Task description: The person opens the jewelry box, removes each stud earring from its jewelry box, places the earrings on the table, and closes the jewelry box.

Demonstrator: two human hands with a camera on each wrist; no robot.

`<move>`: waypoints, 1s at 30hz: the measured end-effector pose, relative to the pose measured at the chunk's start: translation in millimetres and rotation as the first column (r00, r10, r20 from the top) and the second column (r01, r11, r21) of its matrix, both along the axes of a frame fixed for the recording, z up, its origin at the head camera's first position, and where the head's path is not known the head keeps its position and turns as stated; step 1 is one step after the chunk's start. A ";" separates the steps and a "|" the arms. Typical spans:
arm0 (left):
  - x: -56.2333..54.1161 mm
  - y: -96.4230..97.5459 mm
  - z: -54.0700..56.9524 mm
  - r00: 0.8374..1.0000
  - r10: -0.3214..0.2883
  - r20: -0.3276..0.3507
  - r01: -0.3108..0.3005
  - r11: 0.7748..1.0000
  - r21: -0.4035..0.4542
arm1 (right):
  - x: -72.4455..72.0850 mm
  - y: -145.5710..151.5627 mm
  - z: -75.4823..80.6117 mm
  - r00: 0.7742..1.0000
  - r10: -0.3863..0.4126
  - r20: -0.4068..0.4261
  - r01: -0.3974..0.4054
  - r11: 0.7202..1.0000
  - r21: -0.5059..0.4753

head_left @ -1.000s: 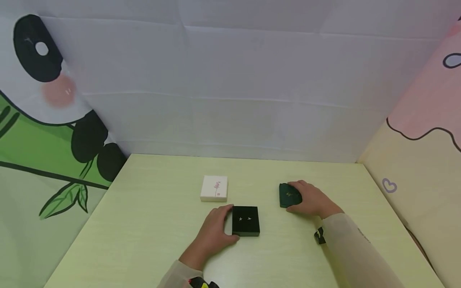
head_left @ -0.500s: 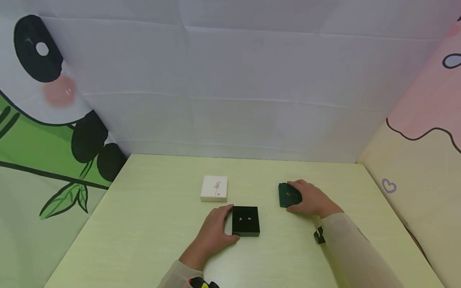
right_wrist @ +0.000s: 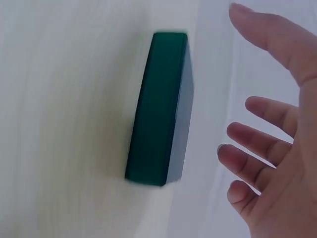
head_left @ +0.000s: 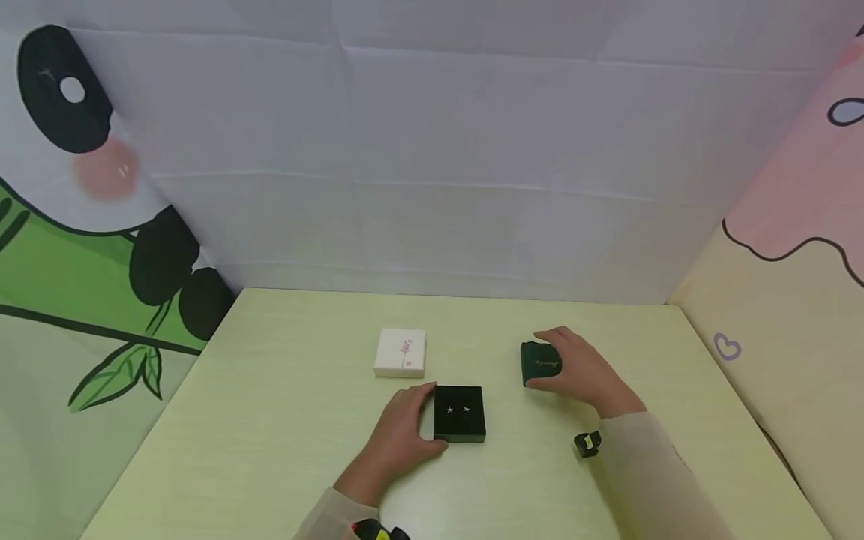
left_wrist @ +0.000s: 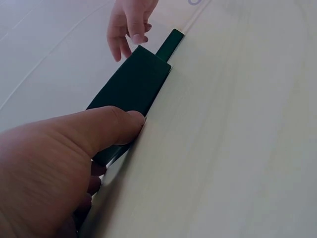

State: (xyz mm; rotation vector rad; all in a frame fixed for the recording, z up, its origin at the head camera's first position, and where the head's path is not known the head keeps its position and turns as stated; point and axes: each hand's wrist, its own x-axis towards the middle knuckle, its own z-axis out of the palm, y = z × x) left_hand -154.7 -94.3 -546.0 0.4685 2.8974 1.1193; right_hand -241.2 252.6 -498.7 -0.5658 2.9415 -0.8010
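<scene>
A small square jewelry box base [head_left: 459, 427] with a black insert lies on the table, two star-shaped earrings [head_left: 450, 409] set in it. My left hand [head_left: 398, 431] holds this base by its left side, thumb at the near edge and fingers toward the far edge. Its dark green side [left_wrist: 131, 82] faces the left wrist view. Further right on the table is the green lid [head_left: 538, 360] with gold lettering. Over it hovers my right hand [head_left: 582, 371]; in the right wrist view the spread fingers [right_wrist: 247, 166] stand apart from the lid [right_wrist: 154, 114], holding nothing.
A white box [head_left: 401, 352] with a pink flower print sits behind the jewelry box base, slightly to its left. The pale table [head_left: 270, 420] meets a light cloth backdrop [head_left: 459, 240] along its far edge. Printed walls flank both sides.
My right hand has let go of the green lid and lifted slightly, moving a little left, so more lettering shows. The left hand and the jewelry box base stay in place.
</scene>
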 end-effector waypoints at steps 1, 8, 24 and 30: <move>-0.5 0.4 -0.2 1.000 0.000 -0.002 0.000 1.000 0.000 | 1.8 -3.3 -0.1 1.000 -0.002 -0.001 0.002 1.000 -0.026; -3.4 3.3 -1.4 1.000 0.007 0.003 -0.007 1.000 -0.001 | 15.2 -23.8 -6.5 0.998 -0.027 0.049 0.042 0.933 -0.356; -10.5 7.2 -5.5 1.000 0.014 -0.014 -0.014 1.000 -0.005 | 33.2 -77.8 -39.7 0.990 0.044 0.130 0.032 0.849 -0.528; -10.7 7.8 -6.3 1.000 0.010 -0.018 -0.010 1.000 0.001 | 38.7 -91.5 -45.5 0.982 0.024 0.189 0.087 0.825 -0.559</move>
